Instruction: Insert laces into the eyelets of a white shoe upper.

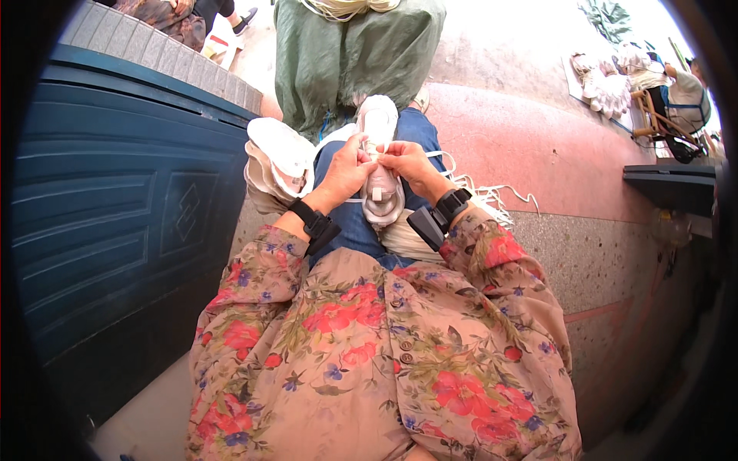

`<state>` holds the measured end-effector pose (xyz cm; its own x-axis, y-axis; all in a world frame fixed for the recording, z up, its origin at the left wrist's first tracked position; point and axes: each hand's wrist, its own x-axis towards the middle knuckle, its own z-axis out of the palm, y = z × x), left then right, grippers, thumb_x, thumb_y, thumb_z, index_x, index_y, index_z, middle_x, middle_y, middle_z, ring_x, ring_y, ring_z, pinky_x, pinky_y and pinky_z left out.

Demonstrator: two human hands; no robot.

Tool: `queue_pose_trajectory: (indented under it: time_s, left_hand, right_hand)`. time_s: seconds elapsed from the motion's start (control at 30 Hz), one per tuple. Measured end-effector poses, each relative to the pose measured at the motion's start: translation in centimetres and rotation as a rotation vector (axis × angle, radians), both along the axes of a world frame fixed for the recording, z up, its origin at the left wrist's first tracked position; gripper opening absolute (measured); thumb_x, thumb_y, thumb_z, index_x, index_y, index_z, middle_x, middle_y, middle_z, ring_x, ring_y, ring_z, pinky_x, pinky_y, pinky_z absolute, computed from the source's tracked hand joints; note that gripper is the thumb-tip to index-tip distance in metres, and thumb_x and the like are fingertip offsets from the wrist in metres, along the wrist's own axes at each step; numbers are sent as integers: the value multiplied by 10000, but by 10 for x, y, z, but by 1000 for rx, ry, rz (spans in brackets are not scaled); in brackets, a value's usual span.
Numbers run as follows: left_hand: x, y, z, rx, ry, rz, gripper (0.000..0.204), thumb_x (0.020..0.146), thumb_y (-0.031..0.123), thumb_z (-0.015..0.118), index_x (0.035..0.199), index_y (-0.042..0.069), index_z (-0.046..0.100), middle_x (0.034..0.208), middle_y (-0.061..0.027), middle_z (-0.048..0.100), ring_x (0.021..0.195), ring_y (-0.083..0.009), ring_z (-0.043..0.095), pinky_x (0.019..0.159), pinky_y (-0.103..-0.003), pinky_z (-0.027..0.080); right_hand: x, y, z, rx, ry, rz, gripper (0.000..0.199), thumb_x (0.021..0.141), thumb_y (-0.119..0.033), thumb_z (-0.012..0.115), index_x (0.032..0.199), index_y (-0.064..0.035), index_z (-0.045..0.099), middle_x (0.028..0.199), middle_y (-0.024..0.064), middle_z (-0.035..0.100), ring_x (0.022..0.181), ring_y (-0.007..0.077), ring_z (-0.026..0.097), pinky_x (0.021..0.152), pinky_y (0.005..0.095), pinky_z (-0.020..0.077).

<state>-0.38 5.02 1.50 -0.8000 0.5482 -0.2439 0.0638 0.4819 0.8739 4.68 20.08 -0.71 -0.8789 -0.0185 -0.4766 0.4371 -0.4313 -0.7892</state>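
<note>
A white and pale pink sneaker [382, 201] lies along my lap, its toe pointing away from me. My left hand [346, 170] is closed in a pinch at the left side of the sneaker's lacing. From the right, my right hand [413, 164] pinches at the same place, its fingertips almost meeting the left ones. Both seem to grip a white shoelace [446, 158], which shows again beyond my right hand. The fingers partly hide the eyelets.
More white shoes [278, 150] are stacked by my left knee. A bundle of white laces [492, 201] hangs at my right. Ahead stands a green sack [350, 58]; dark blue panelled doors [115, 215] line the left. Another person [165, 19] sits at the far left.
</note>
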Motion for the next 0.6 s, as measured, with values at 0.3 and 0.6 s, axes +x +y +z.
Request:
queue_pose_trajectory:
  time_s: [0.3, 0.6]
  left_hand:
    - [-69, -120, 20, -273, 563, 240, 141, 799, 92, 466, 853, 12, 568, 811, -128, 575, 706, -248, 549, 665, -356, 432]
    - [-90, -266, 65, 1014, -225, 1057, 112, 876, 87, 404, 837, 1, 465, 782, -97, 506, 723, -210, 505, 701, -358, 439]
  right_hand:
    - [14, 71, 19, -177, 232, -502, 176, 850, -219, 521, 820, -56, 580, 816, 53, 600, 743, 128, 548, 676, 250, 421]
    - [91, 186, 11, -476, 236, -929, 140, 907, -204, 408, 890, -74, 457, 537, -41, 354, 486, 86, 357, 572, 265, 393]
